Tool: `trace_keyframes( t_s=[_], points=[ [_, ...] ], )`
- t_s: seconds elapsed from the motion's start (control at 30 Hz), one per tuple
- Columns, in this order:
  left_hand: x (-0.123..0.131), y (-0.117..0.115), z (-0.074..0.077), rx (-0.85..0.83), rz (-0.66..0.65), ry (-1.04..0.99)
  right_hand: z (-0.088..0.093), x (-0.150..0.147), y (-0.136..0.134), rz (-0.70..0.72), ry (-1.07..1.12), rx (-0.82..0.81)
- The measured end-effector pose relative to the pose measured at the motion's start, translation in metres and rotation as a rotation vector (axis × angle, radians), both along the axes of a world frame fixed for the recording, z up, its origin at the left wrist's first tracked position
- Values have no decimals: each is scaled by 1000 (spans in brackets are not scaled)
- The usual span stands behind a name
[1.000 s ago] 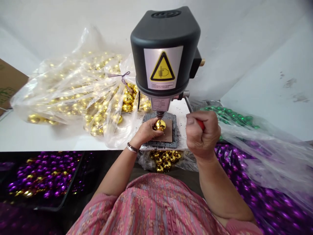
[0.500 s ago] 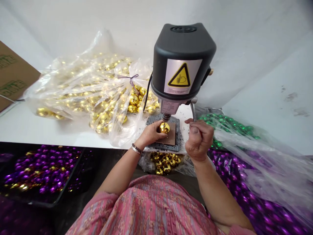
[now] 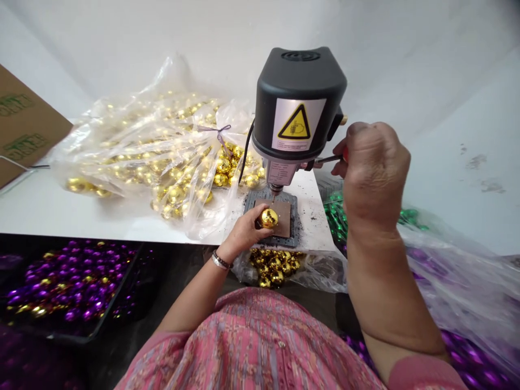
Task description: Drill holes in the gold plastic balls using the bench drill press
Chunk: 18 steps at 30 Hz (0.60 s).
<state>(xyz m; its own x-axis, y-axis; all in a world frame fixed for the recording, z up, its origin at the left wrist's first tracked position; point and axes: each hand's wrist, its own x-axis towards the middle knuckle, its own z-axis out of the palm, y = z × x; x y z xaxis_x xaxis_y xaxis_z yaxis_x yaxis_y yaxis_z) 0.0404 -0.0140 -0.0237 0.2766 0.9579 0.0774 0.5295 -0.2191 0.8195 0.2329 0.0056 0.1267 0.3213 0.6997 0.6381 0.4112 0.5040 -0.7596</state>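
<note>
My left hand point(image 3: 246, 230) pinches a shiny gold ball point(image 3: 269, 218) over the brown board point(image 3: 283, 221) on the grey base of a bench drill press point(image 3: 300, 103). The drill chuck and thin bit point(image 3: 275, 190) stand above and slightly behind the ball, apart from it. My right hand point(image 3: 376, 168) is raised beside the machine's body, its fingers closed round the end of the feed lever point(image 3: 330, 159). The lever's tip is partly hidden by the hand.
A tied clear bag of gold balls point(image 3: 179, 157) lies on the white table point(image 3: 24, 216). Below the edge hangs a bag of gold balls point(image 3: 276, 266). Purple balls point(image 3: 77, 281) fill a black crate at left; green balls point(image 3: 335, 214) lie under plastic at right. A cardboard box point(image 3: 28, 130) stands far left.
My right hand has swung the lever up, and the chuck has risen off the ball. My left hand has drawn the ball slightly left and toward me, away from beneath the bit.
</note>
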Motion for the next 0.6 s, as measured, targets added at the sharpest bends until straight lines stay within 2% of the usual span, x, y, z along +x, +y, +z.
trace_keyframes(
  t_s=[0.07,0.2,0.27,0.33,0.4,0.5,0.6],
  points=[
    [-4,-14,1,9,-66,14,-2,-1,-1,11,5,27],
    [-10,-37,6,-70,-298,72,-5,-3,-3,14,37,45],
    [-15,-38,10,-97,-290,85,-6,-4,-5,6,61,48],
    [-25,-31,13,-66,-161,87,-8,-5,-6,0,77,43],
    [-42,-15,15,0,34,118,-10,-5,-8,-12,76,38],
    [-73,15,16,107,329,299,-13,-5,-9,-28,65,40],
    [-102,38,16,139,442,531,-15,-5,-10,-39,61,41]
  ],
)
